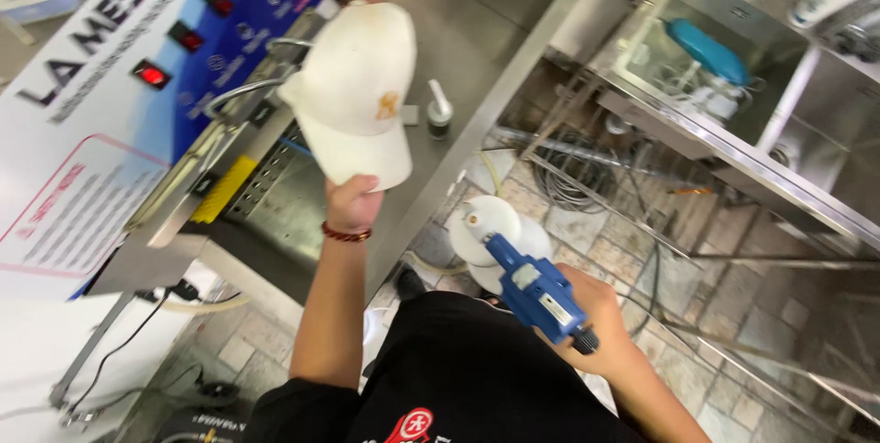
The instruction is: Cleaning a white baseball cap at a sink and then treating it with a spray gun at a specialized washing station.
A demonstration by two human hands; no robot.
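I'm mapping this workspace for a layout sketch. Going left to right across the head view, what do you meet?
White machine panel → white cap in the left hand → blue spray gun in the right hand → steel sink holding a blue brush.

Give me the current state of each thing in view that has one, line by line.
White cap: held up by its brim, off the steel counter.
Left hand: closed on the cap's brim.
Blue spray gun: gripped, white nozzle end pointing away from the body.
Right hand: closed on the spray gun.
Red displays: lit.
Small bottle: upright on the counter.
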